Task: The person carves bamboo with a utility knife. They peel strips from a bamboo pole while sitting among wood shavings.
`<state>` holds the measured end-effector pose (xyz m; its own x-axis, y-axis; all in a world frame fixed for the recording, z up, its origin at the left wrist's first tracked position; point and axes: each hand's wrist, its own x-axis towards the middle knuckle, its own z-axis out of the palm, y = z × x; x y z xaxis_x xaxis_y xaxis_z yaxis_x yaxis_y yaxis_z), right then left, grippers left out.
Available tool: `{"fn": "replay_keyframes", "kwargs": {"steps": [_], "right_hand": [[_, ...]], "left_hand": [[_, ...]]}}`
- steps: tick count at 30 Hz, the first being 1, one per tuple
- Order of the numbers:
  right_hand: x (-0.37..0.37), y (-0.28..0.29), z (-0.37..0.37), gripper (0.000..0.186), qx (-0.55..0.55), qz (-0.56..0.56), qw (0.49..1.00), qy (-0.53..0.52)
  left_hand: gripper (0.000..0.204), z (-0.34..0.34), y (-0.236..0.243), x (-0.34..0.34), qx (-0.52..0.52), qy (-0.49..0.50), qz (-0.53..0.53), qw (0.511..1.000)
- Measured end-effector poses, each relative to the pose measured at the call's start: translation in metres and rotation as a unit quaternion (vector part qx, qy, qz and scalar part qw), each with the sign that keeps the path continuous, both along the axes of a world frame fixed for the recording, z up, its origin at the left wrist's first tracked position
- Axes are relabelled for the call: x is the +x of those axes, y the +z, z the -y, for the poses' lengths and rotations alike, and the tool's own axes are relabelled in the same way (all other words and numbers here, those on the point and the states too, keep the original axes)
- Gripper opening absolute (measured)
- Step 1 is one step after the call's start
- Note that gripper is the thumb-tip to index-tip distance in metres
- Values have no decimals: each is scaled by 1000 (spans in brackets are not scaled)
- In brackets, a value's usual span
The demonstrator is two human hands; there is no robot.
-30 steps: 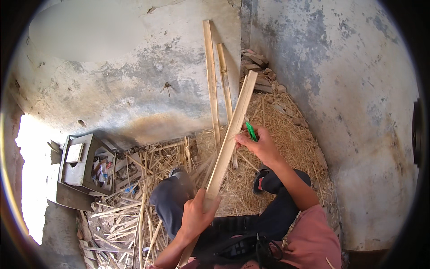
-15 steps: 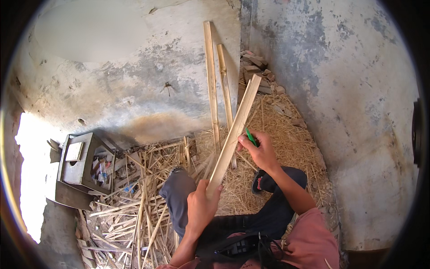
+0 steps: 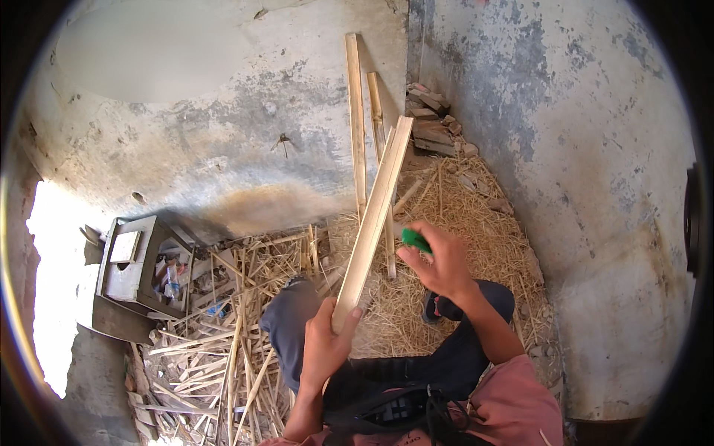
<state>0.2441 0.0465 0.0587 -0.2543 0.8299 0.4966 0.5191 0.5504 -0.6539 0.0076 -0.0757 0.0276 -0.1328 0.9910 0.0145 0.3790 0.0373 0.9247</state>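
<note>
Pale strip (image 3: 374,223), slanting up-right, lower part gripped by left hand (image 3: 323,348). Right hand (image 3: 444,262): fingers around green tool (image 3: 415,240), right of strip.

- Landmark: the held strip (image 3: 375,223), its lower part in the left hand (image 3: 326,343).
- Just right of the strip, apart from it: the right hand (image 3: 444,262), with a small tool (image 3: 416,240) in its grasp.
- Behind the strip: two other strips (image 3: 355,126), leaning on the back wall (image 3: 208,149).
- Beyond its far end, slightly right: bricks (image 3: 436,141) in the corner.
- Left of the strip: loose sticks (image 3: 236,334) on the floor; farther left, a cabinet (image 3: 124,282) with assorted objects (image 3: 172,281) inside.
- Right of the strip: straw (image 3: 480,230) on the floor, then the side wall (image 3: 595,223).
</note>
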Motion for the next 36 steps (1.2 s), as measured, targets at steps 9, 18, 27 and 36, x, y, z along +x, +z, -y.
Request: {"fn": "replay_keyframes", "kwargs": {"steps": [9, 18, 27, 36], "right_hand": [[-29, -45, 18, 28, 138, 69, 979, 133], [-36, -45, 25, 28, 171, 93, 975, 110], [-36, -37, 28, 27, 197, 113, 970, 86], [-34, -33, 29, 29, 207, 113, 969, 67]], "left_hand": [[17, -3, 9, 2, 27, 23, 9, 999], [16, -8, 13, 2, 37, 27, 21, 999], [22, -10, -5, -2, 54, 26, 7, 998], [26, -7, 11, 3, 36, 34, 28, 998]]}}
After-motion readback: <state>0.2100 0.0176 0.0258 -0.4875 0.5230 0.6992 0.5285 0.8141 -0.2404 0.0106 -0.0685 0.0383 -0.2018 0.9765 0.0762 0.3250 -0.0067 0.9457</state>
